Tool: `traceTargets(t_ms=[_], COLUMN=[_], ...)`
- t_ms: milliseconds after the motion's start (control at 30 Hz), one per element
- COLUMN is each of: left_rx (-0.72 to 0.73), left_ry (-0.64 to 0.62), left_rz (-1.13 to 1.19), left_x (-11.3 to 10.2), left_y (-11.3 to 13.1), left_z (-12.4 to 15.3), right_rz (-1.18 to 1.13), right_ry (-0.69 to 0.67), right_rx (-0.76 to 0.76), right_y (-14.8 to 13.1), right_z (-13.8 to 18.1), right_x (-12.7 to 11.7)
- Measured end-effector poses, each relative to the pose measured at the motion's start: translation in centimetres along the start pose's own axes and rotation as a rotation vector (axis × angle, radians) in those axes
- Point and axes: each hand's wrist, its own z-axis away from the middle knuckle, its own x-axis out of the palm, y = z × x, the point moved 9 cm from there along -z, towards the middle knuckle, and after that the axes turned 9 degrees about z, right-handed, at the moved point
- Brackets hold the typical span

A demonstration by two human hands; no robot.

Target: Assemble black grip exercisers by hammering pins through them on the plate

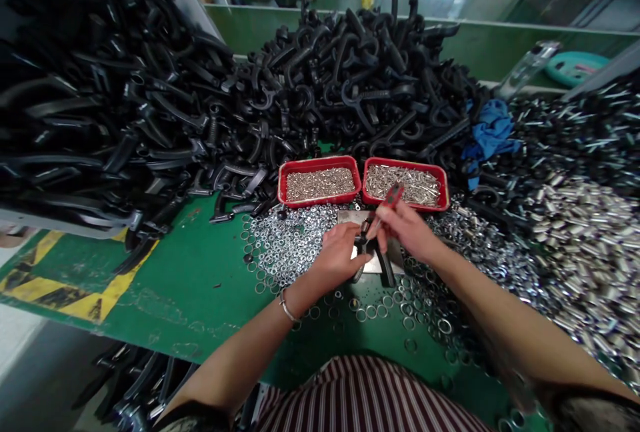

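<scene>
My left hand (336, 257) is closed around a black plastic handle part (385, 269) that rests on a small metal plate (350, 217) on the green table. My right hand (407, 227) is closed on a red-handled tool (391, 199), its tip pointing down at the top of the black part. Both hands meet just in front of two red trays. A silver bracelet sits on my left wrist.
Left red tray (283, 182) holds small metal bits, right red tray (443, 185) holds silver pins. Loose washers (285, 245) cover the table around my hands. Big heaps of black handles (150, 105) rise behind; metal sleeves (580, 232) pile at right. A blue cloth (493, 129) lies beside them.
</scene>
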Motion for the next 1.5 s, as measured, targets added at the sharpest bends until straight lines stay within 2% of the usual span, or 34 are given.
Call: traceTargets(t_ms=[67, 133, 200, 233, 300, 367, 433, 500, 567, 600, 633, 700, 800, 900, 1000, 1100, 1167, 1233, 1333, 1400, 1500], left_rx=[-0.004, -0.006, 0.002, 0.018, 0.083, 0.143, 0.136, 0.027, -0.123, -0.167, -0.196, -0.200, -0.177, -0.151, -0.099, 0.047, 0.153, 0.219, 0.226, 0.195, 0.148], left_ry=[-0.004, -0.003, -0.014, -0.025, -0.045, -0.019, 0.068, 0.153, 0.119, 0.096, 0.075, 0.074, 0.126, 0.176, 0.239, 0.383, 0.401, 0.287, 0.123, 0.088, 0.094], left_rz=[0.003, 0.004, 0.004, 0.002, -0.013, -0.072, -0.209, -0.431, -0.629, -0.676, -0.704, -0.719, -0.732, -0.710, -0.639, -0.561, -0.504, -0.406, -0.281, -0.232, -0.209], left_x=[0.0, 0.2, 0.3, 0.1, -0.9, -3.5, -7.5, -11.5, -13.9, -14.5, -14.7, -14.5, -13.6, -13.5, -14.0, -13.8, -11.8, -8.3, -3.4, -1.5, -0.7], left_y=[-0.1, -0.3, -0.3, -0.1, 0.6, 1.2, 0.7, -1.1, -3.6, -4.5, -5.2, -5.8, -5.9, -5.9, -5.5, -3.1, -0.9, 1.0, 2.6, 2.8, 2.3], left_z=[0.0, 0.2, 0.5, 0.7, 0.5, -0.4, -2.4, -4.9, -7.0, -7.8, -8.3, -8.7, -8.1, -7.4, -6.8, -5.0, -3.3, -1.9, -0.8, -0.9, -1.5], right_rz=[-0.201, -0.304, -0.318, -0.250, 0.043, 0.526, 0.953, 1.222, 1.285, 1.257, 1.199, 1.120, 1.150, 1.327, 1.396, 1.400, 1.393, 1.376, 1.303, 1.215, 0.980], right_ry=[0.120, 0.255, 0.319, 0.329, 0.365, 0.411, 0.414, 0.494, 0.537, 0.506, 0.417, 0.274, 0.143, -0.032, -0.108, -0.117, -0.115, -0.105, -0.050, 0.001, 0.037], right_rx=[0.002, -0.008, 0.018, 0.048, 0.130, 0.194, 0.112, -0.065, -0.233, -0.294, -0.349, -0.435, -0.552, -0.523, -0.459, -0.419, -0.399, -0.393, -0.413, -0.439, -0.459], right_y=[-0.1, 0.3, 1.7, 2.7, 4.8, 6.0, 5.3, 2.7, -0.1, -1.2, -2.1, -4.0, -6.6, -7.1, -6.7, -5.9, -5.2, -4.7, -4.6, -4.9, -5.6], right_z=[-0.2, 0.6, 2.0, 2.8, 5.0, 7.1, 8.3, 8.7, 7.8, 6.7, 5.1, 1.6, -4.0, -9.1, -12.4, -13.7, -14.0, -13.9, -13.6, -13.3, -12.7], right_x=[-2.1, -4.6, -7.2, -8.6, -12.5, -17.1, -20.0, -20.7, -18.7, -16.8, -14.1, -8.2, -0.4, 4.7, 6.2, 6.3, 6.2, 6.1, 5.9, 5.4, 3.9])
